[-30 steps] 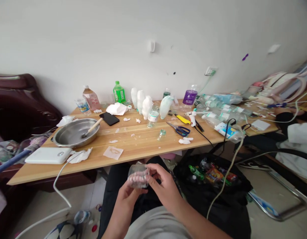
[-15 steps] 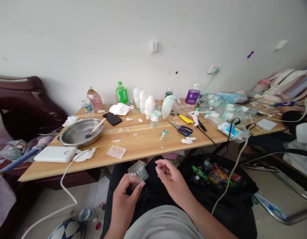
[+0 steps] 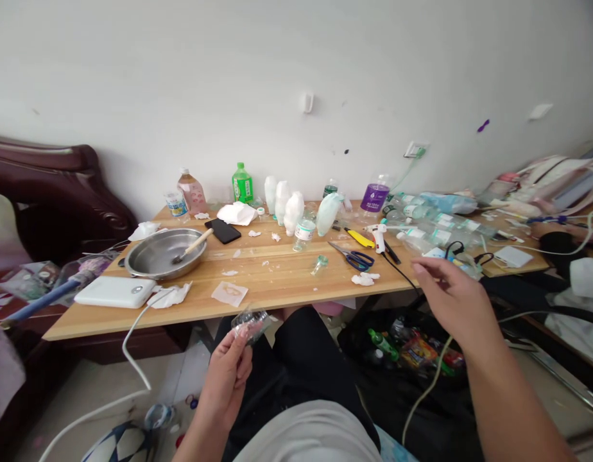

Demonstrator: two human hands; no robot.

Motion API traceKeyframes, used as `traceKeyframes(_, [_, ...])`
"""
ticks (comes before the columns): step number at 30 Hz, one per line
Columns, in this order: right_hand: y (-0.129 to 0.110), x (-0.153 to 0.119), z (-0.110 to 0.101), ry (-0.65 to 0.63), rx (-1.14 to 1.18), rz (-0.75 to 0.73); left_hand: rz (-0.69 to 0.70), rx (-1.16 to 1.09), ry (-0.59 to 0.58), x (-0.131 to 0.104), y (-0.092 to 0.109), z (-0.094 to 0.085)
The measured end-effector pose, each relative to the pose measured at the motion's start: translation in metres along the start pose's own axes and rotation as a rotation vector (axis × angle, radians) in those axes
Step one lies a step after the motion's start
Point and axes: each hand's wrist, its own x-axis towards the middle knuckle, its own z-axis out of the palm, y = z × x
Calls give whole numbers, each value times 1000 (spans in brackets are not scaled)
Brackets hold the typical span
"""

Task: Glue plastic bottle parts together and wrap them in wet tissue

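Note:
Between the thumb and fingers of my left hand [image 3: 229,366] is a clear plastic piece [image 3: 252,323], held over my lap just below the table's front edge. My right hand [image 3: 453,292] is raised at the right, over the front edge near the black cable; its fingers are bent, and whether anything is between them is too small to make out. Nearest to it on the table are a white glue gun [image 3: 379,239] and a blue-handled pair of scissors [image 3: 355,258]. A short clear bottle piece [image 3: 319,264] lies left of the scissors.
A metal bowl [image 3: 164,253] with a brush, a white power bank [image 3: 114,292] and a phone [image 3: 223,231] are at the left. White-wrapped bottles [image 3: 294,213] stand behind. Clear bottles [image 3: 443,221] lie at the right. A black bag [image 3: 373,378] of wrappers is below.
My right hand has moved away from my left, up and to the right. My left hand has shifted slightly left with the plastic piece. The view has tilted a little.

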Motion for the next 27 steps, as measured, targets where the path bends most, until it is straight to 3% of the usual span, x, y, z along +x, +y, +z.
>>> traceKeyframes(3, [-9, -68, 17, -181, 118, 23, -20, -53, -26, -6, -5, 5])
traceKeyframes(7, [-28, -164, 66, -545, 370, -263, -80, -44, -83, -12, -17, 17])
traceKeyframes(9, [-38, -185, 86, -504, 432, -274, -102, -9, -103, -15, -22, 22])
traceKeyframes(12, [-51, -176, 103, -420, 516, -256, -75, 60, -119, -17, -23, 27])
traceKeyframes(17, [-67, -130, 122, -585, 677, -129, -24, 142, -123, -7, -15, 40])
traceKeyframes(21, [-78, -110, 133, -590, 773, -30, -5, 191, -111, 10, -7, 53])
traceKeyframes(24, [-84, -99, 128, -573, 775, -33, 79, 363, -132, 24, 8, 59])
traceKeyframes(27, [-74, -79, 109, -511, 692, -81, 305, 640, -117, 48, 35, 55])
